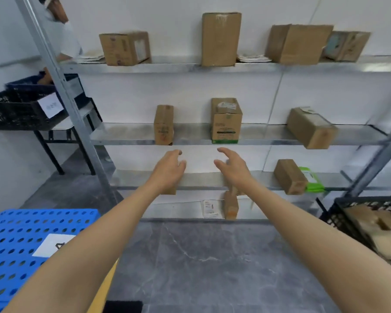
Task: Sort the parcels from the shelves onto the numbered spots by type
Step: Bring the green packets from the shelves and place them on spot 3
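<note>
Before the grey metal shelf rack (190, 134), the left hand (168, 170) and the right hand (233, 168) are stretched forward side by side, a little apart, with the fingers (224, 151) loosely curved and spread, holding nothing. Just above them on the middle shelf stand a narrow brown cardboard box (163, 124) and a brown cardboard box with green print (226, 120), and further right a longer brown cardboard box (310, 128) lies tilted over the shelf edge. On the lower shelf at the right, a small brown cardboard box (290, 177) stands beside a flat green packet (310, 179), while a blue perforated plastic panel with a white label (20, 245) is at the lower left.
</note>
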